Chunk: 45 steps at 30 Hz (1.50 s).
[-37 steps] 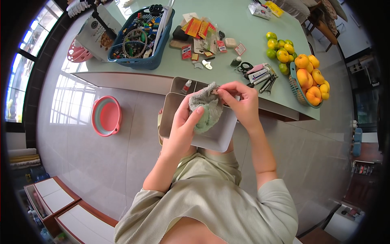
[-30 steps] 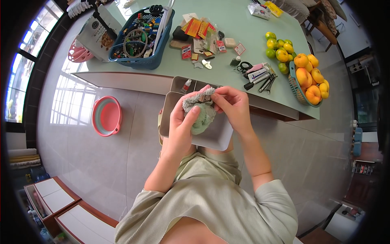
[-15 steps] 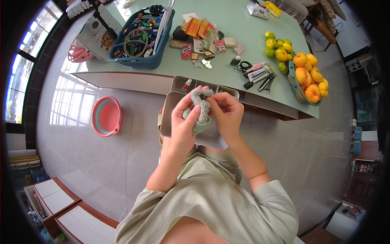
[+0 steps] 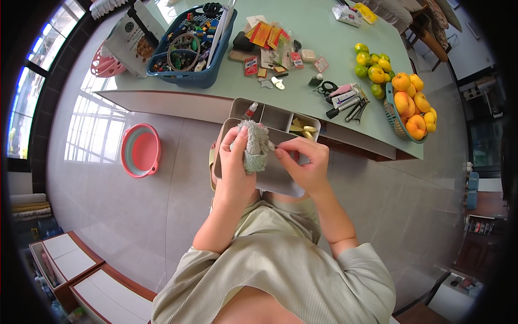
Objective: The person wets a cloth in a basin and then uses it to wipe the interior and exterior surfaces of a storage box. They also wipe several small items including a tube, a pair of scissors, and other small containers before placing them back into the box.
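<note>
My left hand (image 4: 236, 154) is closed around a fuzzy grey-green cloth (image 4: 254, 148), bunched up and folded over. Just to the right of the cloth, my right hand (image 4: 305, 161) pinches thumb and forefinger together; a small pale bit shows at the fingertips, too small to name. Both hands are above a grey-brown compartment tray (image 4: 283, 186) that sits at my lap against the table. In its far left compartment lies a small bottle with a red label (image 4: 250, 110). Yellowish pieces (image 4: 303, 128) lie in the far right compartment.
On the pale green table (image 4: 318, 21) stand a blue basket of toy bricks (image 4: 199, 80), several packets (image 4: 267, 35), scissors (image 4: 325, 88), pens and tools (image 4: 353, 105), green citrus (image 4: 372, 65) and a basket of orange fruit (image 4: 396, 121). A pink basin (image 4: 141, 151) is on the floor.
My left hand has shifted slightly left with the cloth, which is now turned more upright. My right hand has drawn away from the cloth to the right, uncovering the tray's right compartment.
</note>
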Each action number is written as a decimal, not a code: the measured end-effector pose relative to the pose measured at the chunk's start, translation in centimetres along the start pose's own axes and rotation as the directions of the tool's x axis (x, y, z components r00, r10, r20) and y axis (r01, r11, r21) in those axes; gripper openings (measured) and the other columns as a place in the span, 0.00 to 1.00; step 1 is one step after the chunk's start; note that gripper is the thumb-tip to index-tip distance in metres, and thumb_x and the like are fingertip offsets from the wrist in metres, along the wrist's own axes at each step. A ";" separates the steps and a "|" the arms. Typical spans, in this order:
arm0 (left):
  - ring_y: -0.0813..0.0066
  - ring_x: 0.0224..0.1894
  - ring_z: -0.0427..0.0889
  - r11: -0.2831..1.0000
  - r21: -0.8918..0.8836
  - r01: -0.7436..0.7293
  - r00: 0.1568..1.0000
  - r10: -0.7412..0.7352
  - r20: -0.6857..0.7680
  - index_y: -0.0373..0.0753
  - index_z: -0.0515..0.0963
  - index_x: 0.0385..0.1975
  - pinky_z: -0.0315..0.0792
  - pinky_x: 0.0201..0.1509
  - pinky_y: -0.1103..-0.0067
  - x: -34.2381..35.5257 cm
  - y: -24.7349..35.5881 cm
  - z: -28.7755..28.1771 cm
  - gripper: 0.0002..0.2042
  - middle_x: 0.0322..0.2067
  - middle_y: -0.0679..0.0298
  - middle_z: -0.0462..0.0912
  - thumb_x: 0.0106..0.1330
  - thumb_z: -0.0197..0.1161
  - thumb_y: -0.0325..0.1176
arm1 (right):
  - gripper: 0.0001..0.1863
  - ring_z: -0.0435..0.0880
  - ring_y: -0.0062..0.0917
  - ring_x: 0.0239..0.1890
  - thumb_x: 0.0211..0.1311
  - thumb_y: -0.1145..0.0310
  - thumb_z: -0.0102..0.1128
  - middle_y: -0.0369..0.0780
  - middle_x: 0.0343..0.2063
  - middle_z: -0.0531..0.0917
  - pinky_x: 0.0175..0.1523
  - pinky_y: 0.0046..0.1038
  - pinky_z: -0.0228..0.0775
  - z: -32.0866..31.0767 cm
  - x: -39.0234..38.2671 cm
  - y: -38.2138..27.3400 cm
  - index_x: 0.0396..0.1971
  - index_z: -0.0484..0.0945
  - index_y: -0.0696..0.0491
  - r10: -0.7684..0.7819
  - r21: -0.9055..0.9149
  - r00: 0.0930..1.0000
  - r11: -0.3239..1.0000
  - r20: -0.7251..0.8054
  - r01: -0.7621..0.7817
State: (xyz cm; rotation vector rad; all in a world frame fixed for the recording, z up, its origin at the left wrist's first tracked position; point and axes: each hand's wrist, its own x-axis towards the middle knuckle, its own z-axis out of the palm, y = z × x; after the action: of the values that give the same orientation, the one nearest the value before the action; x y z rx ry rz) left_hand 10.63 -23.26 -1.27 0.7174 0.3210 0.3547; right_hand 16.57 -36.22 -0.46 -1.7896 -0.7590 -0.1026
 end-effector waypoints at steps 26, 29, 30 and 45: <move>0.85 0.31 0.75 0.949 0.307 -0.066 0.995 0.041 0.088 0.29 0.76 0.35 0.69 0.35 0.89 0.1 -0.3 1.5 0.07 0.31 0.67 0.79 0.57 0.59 0.23 | 0.03 0.70 0.19 0.15 0.50 0.77 0.59 0.37 0.15 0.75 0.20 0.19 0.59 0.9 -0.9 0.3 0.24 0.77 0.61 0.082 -0.014 0.993 0.996 -0.086 -0.083; 0.84 0.31 0.72 0.909 0.392 -0.142 0.988 0.106 0.111 0.28 0.76 0.29 0.66 0.36 0.87 0.3 -0.5 1.0 0.04 0.29 0.66 0.76 0.55 0.59 0.22 | 0.03 0.69 0.20 0.13 0.46 0.76 0.61 0.37 0.14 0.74 0.19 0.20 0.58 0.7 -0.7 0.4 0.21 0.77 0.59 0.009 -0.028 0.999 1.000 -0.031 -0.010; 0.83 0.31 0.71 0.854 0.454 -0.255 0.967 0.217 0.136 0.28 0.75 0.28 0.65 0.37 0.87 0.3 -0.4 0.9 0.04 0.28 0.66 0.75 0.55 0.59 0.22 | 0.03 0.69 0.20 0.13 0.46 0.76 0.61 0.37 0.14 0.74 0.19 0.20 0.58 0.5 -0.4 0.4 0.21 0.77 0.59 0.010 -0.030 0.999 0.999 -0.034 -0.011; 0.72 0.26 0.67 0.393 0.739 -0.547 0.834 0.325 0.445 0.32 0.77 0.24 0.63 0.31 0.80 0.7 1.5 0.7 0.06 0.20 0.65 0.75 0.45 0.64 0.21 | 0.04 0.62 0.07 0.19 0.46 0.74 0.66 0.29 0.19 0.73 0.22 0.12 0.48 -0.9 2.6 -0.2 0.25 0.82 0.55 0.128 0.401 0.991 0.907 0.035 -0.132</move>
State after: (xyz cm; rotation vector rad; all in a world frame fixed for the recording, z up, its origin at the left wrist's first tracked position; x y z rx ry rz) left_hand 11.19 -22.34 0.14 1.8597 0.0368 0.6295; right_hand 18.80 -35.85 1.11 -1.4400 -0.6117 0.1426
